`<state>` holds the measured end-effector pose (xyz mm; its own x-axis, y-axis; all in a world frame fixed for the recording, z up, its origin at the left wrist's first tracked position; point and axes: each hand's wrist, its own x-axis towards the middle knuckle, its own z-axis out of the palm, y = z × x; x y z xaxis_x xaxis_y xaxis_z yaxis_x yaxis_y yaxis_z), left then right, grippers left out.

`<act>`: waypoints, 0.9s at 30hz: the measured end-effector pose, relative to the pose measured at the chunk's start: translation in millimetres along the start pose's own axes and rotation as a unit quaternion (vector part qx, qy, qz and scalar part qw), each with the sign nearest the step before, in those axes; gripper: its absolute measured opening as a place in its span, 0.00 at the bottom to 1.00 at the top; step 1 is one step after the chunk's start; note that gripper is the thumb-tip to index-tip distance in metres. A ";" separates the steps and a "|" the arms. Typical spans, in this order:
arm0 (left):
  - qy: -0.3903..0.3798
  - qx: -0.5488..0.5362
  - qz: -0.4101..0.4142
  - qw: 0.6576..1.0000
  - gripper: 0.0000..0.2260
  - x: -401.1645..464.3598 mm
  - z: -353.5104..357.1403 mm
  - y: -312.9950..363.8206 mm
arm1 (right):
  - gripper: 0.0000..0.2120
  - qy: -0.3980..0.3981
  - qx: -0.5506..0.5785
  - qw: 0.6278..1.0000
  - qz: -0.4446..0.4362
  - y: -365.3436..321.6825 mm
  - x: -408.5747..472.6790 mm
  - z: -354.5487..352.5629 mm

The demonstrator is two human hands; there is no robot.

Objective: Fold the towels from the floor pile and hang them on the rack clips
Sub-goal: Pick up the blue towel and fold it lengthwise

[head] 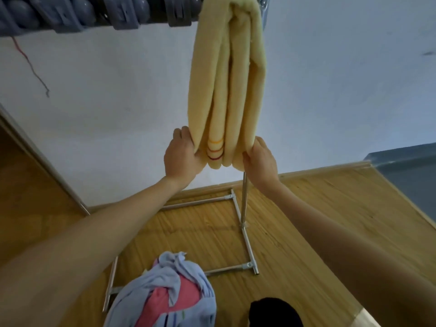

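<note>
The folded towel hangs from the rack's top bar, to the right of the row of clips, and in front of the wall. My left hand grips the towel's lower left edge and my right hand its lower right edge. Below the towel, the rack's base frame stands on the floor, and the towel pile lies left of that frame, nearer to me.

A yellow towel hangs folded from the rack. Both hands grip its bottom: left hand, right hand. Below it lies the pile.
</note>
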<state>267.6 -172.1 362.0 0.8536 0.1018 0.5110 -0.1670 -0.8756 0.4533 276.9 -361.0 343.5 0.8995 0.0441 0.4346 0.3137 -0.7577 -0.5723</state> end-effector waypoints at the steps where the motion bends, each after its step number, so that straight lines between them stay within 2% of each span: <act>1: -0.013 -0.006 0.009 1.000 0.18 -3.1 4.0 0.0 | 0.08 -0.002 -0.001 1.000 -0.004 1.9 -2.1 2.7; 5: -0.087 -0.011 0.043 0.995 0.14 -22.8 24.4 -13.2 | 0.05 -0.007 -0.006 1.000 -0.007 13.9 -14.3 17.9; 8: -0.176 -0.001 0.027 0.984 0.22 -48.8 35.0 -30.6 | 0.13 -0.050 0.014 0.998 0.030 26.2 -32.7 33.8; 10: -0.240 0.013 0.002 0.971 0.27 -69.4 37.6 -48.8 | 0.20 -0.108 0.011 0.992 0.068 33.9 -51.1 48.4; 12: -0.282 0.020 -0.029 0.959 0.28 -94.7 38.5 -73.0 | 0.26 -0.186 -0.014 0.977 0.101 40.6 -76.9 71.4; 15: -0.311 0.054 -0.086 0.945 0.26 -144.6 40.7 -121.1 | 0.27 -0.303 -0.049 0.945 0.112 44.0 -129.1 113.6; 20: -0.396 0.094 -0.163 0.899 0.18 -249.2 38.5 -211.7 | 0.21 -0.518 -0.068 0.848 0.090 44.8 -225.0 187.6; 24: -0.443 0.106 -0.207 0.866 0.18 -316.8 33.8 -264.6 | 0.19 -0.605 -0.059 0.789 0.089 41.6 -281.2 234.3; 27: -0.463 0.064 -0.246 0.849 0.14 -356.7 42.5 -289.3 | 0.20 -0.633 -0.073 0.766 0.081 39.8 -308.0 264.3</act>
<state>32.4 24.8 17.6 0.8362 0.1077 -0.5377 0.3271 -0.8849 0.3315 92.8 -232.7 3.0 0.5255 0.4684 -0.7103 0.2119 -0.8806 -0.4239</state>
